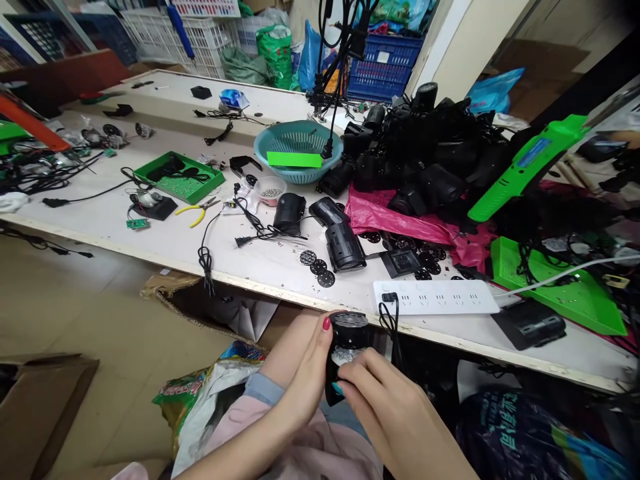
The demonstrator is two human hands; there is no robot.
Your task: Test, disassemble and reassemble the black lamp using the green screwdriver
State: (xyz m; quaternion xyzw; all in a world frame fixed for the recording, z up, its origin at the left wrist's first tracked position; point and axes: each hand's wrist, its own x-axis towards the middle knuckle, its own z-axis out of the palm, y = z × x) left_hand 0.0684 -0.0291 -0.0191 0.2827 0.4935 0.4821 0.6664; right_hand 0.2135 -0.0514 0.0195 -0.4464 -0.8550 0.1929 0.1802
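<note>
Small black lamp housing point(347, 347) held low at 6 o'clock, below the near edge of the workbench point(165, 243), over the lap. Long axis roughly upright, round perforated face turned up toward 12 o'clock.

Left hand point(305, 373) wrapped on housing from 9 o'clock, thumb up along its side, fingers curled round the back; firm grasp. Right hand point(395, 407) coming in from 4 o'clock, fingertips point(345, 387) pressed together on the lower body of the housing, pinching at something there; exact part not discernible. Both hands touching the housing; left bears it, right works on it.

Directly at 12 o'clock from the hands: white power strip point(435, 297) on the bench edge, one black plug seated, cord hanging down beside the housing. At 11 o'clock: loose perforated discs point(318, 267) and another black housing point(345, 247) lying on its side. Further out: teal colander point(297, 150), yellow-handled pliers point(200, 212), green tray point(180, 177). At 1 o'clock: heap of black housings point(430, 153) on pink plastic sheet point(390, 217).
</note>
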